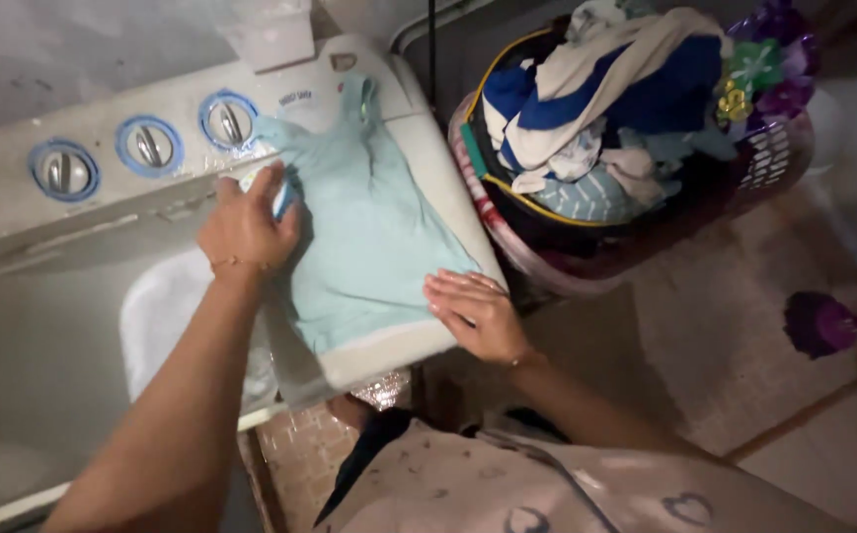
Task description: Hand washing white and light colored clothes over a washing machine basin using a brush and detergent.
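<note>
Pale-green shirt (369, 247), spread flat on washing machine lid (428, 148), partly folded, smoothing unfinished. Left hand (246, 225) pressing its upper edge, fingers spread; right hand (476, 314) flat, unclenched, on its lower corner. Beyond right hand: laundry basket (744, 188), heaped, unsorted.

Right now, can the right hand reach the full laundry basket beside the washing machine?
Probably yes. The right hand lies flat on the light blue cotton garment at the machine's edge, and the pink plastic laundry basket stands just beyond it, with nothing between them.
</note>
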